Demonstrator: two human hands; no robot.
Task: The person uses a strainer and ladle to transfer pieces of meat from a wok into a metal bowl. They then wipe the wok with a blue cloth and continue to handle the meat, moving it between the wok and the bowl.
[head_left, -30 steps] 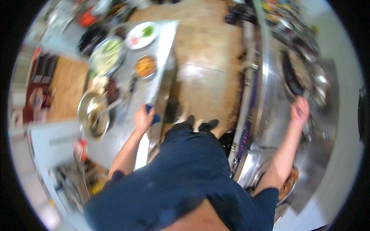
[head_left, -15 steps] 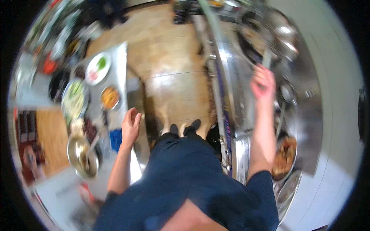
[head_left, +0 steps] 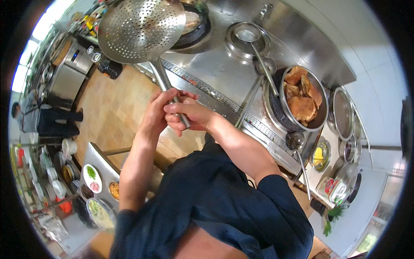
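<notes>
A large perforated metal skimmer (head_left: pixel 140 30) is raised in front of me, its round bowl pointing away and its steel handle slanting back toward my body. Both hands are closed around the lower handle. My left hand (head_left: pixel 156 111) grips from the left, and my right hand (head_left: pixel 195 113) wraps the handle close to its end, the two touching each other. Partly behind the skimmer's bowl, a dark wok (head_left: pixel 199 36) sits on the stove with something pale in it.
On the steel stove (head_left: pixel 211 71) at right, a pot (head_left: pixel 323 116) holds large browned pieces. Ladles (head_left: pixel 268 71) lie nearby. Left of me, a counter bears a white plate (head_left: pixel 98 185) of chopped food. A person (head_left: pixel 47 118) stands at far left.
My right hand has come from over the stove to in front of me with the skimmer. My left hand, empty before, has joined it on the handle. The view has swung right.
</notes>
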